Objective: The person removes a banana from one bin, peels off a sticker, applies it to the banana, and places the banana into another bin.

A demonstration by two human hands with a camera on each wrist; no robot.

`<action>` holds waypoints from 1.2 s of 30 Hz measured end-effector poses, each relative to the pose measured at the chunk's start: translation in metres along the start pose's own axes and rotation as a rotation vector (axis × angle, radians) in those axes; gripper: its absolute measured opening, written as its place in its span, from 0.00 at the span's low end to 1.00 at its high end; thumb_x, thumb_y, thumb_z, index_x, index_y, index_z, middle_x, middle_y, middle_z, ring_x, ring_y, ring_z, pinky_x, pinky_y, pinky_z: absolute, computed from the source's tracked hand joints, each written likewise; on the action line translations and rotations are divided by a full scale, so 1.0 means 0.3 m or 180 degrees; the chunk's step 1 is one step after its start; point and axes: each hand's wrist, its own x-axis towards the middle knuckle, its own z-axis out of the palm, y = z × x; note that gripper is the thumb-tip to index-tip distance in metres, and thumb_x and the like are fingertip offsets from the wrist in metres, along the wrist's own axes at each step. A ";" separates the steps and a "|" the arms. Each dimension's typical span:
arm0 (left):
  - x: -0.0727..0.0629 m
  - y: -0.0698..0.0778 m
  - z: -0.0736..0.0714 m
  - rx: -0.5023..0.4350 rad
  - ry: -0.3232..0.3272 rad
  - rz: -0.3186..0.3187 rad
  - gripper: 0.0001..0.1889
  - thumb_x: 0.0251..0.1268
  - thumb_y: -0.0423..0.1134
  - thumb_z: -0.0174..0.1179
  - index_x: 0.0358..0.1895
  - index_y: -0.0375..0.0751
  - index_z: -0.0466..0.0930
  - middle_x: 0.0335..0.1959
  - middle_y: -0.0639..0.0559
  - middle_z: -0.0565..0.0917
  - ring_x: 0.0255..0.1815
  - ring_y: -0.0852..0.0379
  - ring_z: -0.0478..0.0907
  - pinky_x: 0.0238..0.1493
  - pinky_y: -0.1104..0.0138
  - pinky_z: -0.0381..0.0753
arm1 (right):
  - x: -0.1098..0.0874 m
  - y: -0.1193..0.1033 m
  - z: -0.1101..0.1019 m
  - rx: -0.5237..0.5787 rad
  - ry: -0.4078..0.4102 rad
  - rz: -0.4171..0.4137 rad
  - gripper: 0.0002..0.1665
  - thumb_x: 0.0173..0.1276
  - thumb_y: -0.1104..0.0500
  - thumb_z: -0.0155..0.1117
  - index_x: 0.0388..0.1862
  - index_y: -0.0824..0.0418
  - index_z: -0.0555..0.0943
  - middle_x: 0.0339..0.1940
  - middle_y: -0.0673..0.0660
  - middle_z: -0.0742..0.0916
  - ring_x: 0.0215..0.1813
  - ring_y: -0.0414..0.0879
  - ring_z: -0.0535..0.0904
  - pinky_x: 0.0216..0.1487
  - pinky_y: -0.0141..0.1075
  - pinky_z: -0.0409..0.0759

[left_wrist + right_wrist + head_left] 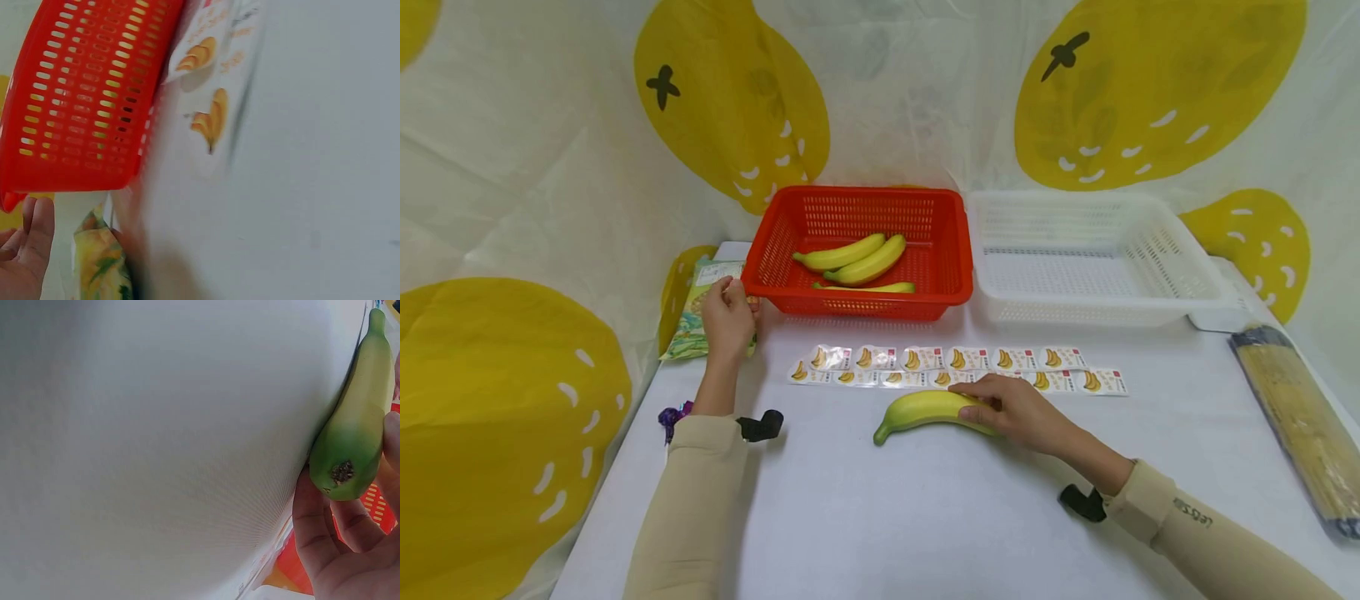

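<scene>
A yellow banana with green ends lies on the white table in front of the sticker strips. My right hand holds it near its right end, thumb on one side and fingers on the other; the right wrist view shows the banana close up. At the front left corner of the red basket is my left hand. In the left wrist view its fingers lie loosely just by the basket's rim; whether they touch it I cannot tell. Several bananas lie inside that basket.
Two strips of banana stickers lie before the baskets. A white basket stands right of the red one. A green-yellow packet is at the left, purple wrapped candy nearer, and a long pasta pack at the right.
</scene>
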 end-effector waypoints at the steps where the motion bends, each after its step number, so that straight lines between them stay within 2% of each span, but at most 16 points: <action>1: -0.005 -0.010 -0.001 -0.0050 -0.0041 -0.0059 0.25 0.85 0.47 0.39 0.69 0.31 0.70 0.54 0.33 0.83 0.38 0.49 0.87 0.33 0.77 0.82 | 0.000 0.000 0.000 -0.0006 0.0005 0.0009 0.22 0.67 0.54 0.72 0.60 0.51 0.86 0.36 0.44 0.84 0.37 0.38 0.72 0.38 0.30 0.71; 3: -0.020 -0.026 -0.006 0.0125 -0.0147 -0.0047 0.25 0.84 0.45 0.38 0.61 0.28 0.76 0.51 0.31 0.84 0.34 0.56 0.84 0.33 0.76 0.81 | 0.000 -0.002 -0.002 -0.0021 0.0013 0.0016 0.22 0.67 0.54 0.72 0.60 0.51 0.86 0.36 0.43 0.84 0.37 0.38 0.72 0.38 0.30 0.71; 5: -0.038 -0.041 -0.008 0.0447 -0.0363 0.0095 0.23 0.82 0.41 0.40 0.52 0.26 0.81 0.46 0.32 0.86 0.32 0.58 0.80 0.34 0.73 0.79 | -0.001 -0.003 -0.005 -0.0037 0.0007 0.0026 0.22 0.67 0.54 0.72 0.60 0.51 0.86 0.36 0.43 0.84 0.37 0.38 0.72 0.38 0.30 0.71; 8: -0.071 -0.044 -0.004 0.1053 -0.0852 0.0370 0.20 0.79 0.41 0.46 0.50 0.28 0.84 0.47 0.33 0.86 0.39 0.50 0.77 0.37 0.68 0.75 | -0.002 -0.003 -0.008 -0.0056 0.0000 0.0066 0.22 0.67 0.53 0.72 0.61 0.50 0.86 0.36 0.44 0.84 0.37 0.39 0.72 0.38 0.30 0.71; 10: -0.086 -0.042 0.011 0.1257 -0.1237 0.0468 0.19 0.77 0.44 0.52 0.53 0.30 0.82 0.49 0.34 0.85 0.43 0.45 0.77 0.41 0.63 0.78 | -0.002 -0.003 -0.011 -0.0054 -0.0007 0.0098 0.23 0.67 0.53 0.72 0.61 0.50 0.85 0.36 0.44 0.84 0.38 0.40 0.72 0.38 0.30 0.71; 12: -0.100 -0.039 0.029 0.1381 -0.1535 0.0525 0.20 0.74 0.46 0.58 0.56 0.31 0.81 0.51 0.35 0.84 0.47 0.42 0.78 0.47 0.57 0.81 | -0.003 -0.002 -0.013 -0.0045 -0.0011 0.0101 0.23 0.67 0.53 0.72 0.61 0.51 0.85 0.36 0.44 0.84 0.38 0.40 0.72 0.38 0.30 0.71; 15: -0.112 -0.041 0.057 0.1576 -0.1780 0.0706 0.22 0.67 0.46 0.65 0.54 0.29 0.81 0.50 0.35 0.85 0.49 0.41 0.79 0.53 0.51 0.81 | -0.004 -0.003 -0.014 -0.0017 -0.0023 0.0113 0.23 0.68 0.52 0.72 0.61 0.51 0.85 0.36 0.45 0.84 0.38 0.40 0.72 0.38 0.30 0.70; 18: -0.121 -0.048 0.074 0.1777 -0.1841 0.0813 0.21 0.63 0.45 0.69 0.50 0.29 0.83 0.47 0.36 0.86 0.50 0.42 0.78 0.56 0.50 0.80 | -0.004 -0.004 -0.012 0.0010 -0.0037 0.0102 0.23 0.68 0.52 0.71 0.62 0.51 0.85 0.36 0.45 0.83 0.38 0.40 0.72 0.38 0.30 0.70; 19: -0.124 -0.050 0.077 0.1834 -0.1857 0.0785 0.21 0.62 0.45 0.69 0.50 0.29 0.83 0.48 0.37 0.85 0.51 0.41 0.77 0.57 0.50 0.79 | -0.003 -0.004 -0.010 0.0018 -0.0034 0.0117 0.23 0.68 0.52 0.72 0.62 0.51 0.85 0.35 0.45 0.83 0.38 0.40 0.72 0.38 0.30 0.70; 23: -0.136 -0.054 0.083 0.2008 -0.1884 0.0483 0.20 0.62 0.45 0.69 0.51 0.34 0.82 0.51 0.40 0.79 0.56 0.42 0.70 0.59 0.51 0.77 | -0.003 -0.005 -0.002 0.0024 -0.0004 0.0093 0.23 0.67 0.52 0.72 0.61 0.51 0.85 0.36 0.45 0.83 0.38 0.40 0.72 0.38 0.30 0.70; 26: -0.141 -0.053 0.086 0.2105 -0.1869 0.0347 0.19 0.63 0.45 0.70 0.50 0.36 0.81 0.52 0.41 0.75 0.58 0.43 0.67 0.59 0.52 0.76 | -0.003 -0.007 0.001 0.0006 0.0010 0.0104 0.23 0.67 0.53 0.73 0.61 0.50 0.85 0.36 0.44 0.83 0.38 0.40 0.72 0.38 0.30 0.71; 29: -0.143 -0.055 0.087 0.2150 -0.1830 0.0326 0.17 0.64 0.45 0.70 0.49 0.37 0.81 0.51 0.42 0.75 0.56 0.43 0.67 0.57 0.53 0.76 | -0.002 -0.009 0.001 -0.0011 -0.0015 0.0128 0.23 0.67 0.53 0.72 0.61 0.49 0.85 0.36 0.44 0.83 0.38 0.40 0.72 0.39 0.30 0.71; 36: -0.146 -0.063 0.086 0.2085 -0.1760 0.0457 0.17 0.64 0.44 0.69 0.48 0.37 0.81 0.48 0.42 0.76 0.55 0.44 0.67 0.56 0.54 0.75 | -0.001 -0.011 0.000 -0.0027 -0.0049 0.0160 0.23 0.67 0.52 0.72 0.62 0.49 0.85 0.34 0.44 0.82 0.38 0.41 0.72 0.38 0.30 0.70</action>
